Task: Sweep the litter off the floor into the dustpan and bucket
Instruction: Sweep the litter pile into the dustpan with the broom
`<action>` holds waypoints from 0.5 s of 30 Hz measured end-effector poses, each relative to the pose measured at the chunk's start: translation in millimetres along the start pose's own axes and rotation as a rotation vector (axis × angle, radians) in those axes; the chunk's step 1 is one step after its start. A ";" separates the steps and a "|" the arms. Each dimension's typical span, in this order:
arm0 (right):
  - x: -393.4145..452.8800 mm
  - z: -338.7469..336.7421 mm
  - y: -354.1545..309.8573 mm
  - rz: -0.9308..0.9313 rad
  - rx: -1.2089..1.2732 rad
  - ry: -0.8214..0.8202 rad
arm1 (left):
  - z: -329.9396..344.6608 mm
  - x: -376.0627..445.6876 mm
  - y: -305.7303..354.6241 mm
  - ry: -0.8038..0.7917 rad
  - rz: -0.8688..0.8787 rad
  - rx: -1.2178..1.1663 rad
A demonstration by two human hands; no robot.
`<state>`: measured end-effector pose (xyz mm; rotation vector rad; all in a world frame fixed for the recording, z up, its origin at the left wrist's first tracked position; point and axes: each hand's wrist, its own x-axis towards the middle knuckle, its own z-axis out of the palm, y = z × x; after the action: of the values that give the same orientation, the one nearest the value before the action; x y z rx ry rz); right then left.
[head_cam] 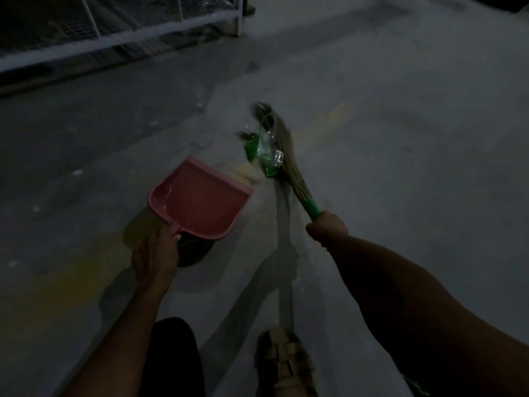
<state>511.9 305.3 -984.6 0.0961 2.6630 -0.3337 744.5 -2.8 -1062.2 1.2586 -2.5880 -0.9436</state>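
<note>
A pink dustpan (197, 200) is tilted with its mouth toward the litter, and my left hand (156, 253) grips its handle. My right hand (326, 227) grips the green handle of a grass broom (282, 147), whose bristles reach forward over the grey floor. Green and clear plastic wrappers (264, 151) lie against the bristles, just right of the dustpan's front lip. A pale crumpled scrap (246, 171) sits at the lip. No bucket is in view.
A white metal rack (120, 38) with mesh shelves stands at the far left. Small white specks (199, 105) dot the dim floor. My sandalled foot (286, 365) is at the bottom, and a faded yellow floor marking (71, 285) runs on the left.
</note>
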 end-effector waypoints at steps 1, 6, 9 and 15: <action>-5.7 3.6 4.9 -0.013 -0.040 -0.009 | -4.0 1.6 -10.3 0.001 0.014 0.010; -48.6 35.8 26.6 -0.015 -0.001 -0.077 | -23.5 -6.1 -55.0 0.007 0.094 0.082; -76.4 62.8 42.6 0.013 0.107 -0.169 | -57.5 -46.3 -39.8 -0.018 0.066 0.120; -77.0 77.6 47.3 -0.087 0.103 -0.076 | -68.6 -67.8 -31.7 -0.054 -0.020 0.130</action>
<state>619.8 330.7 -1028.1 -0.0001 2.5792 -0.4925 834.1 -0.2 -1014.6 1.3094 -2.7227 -0.8358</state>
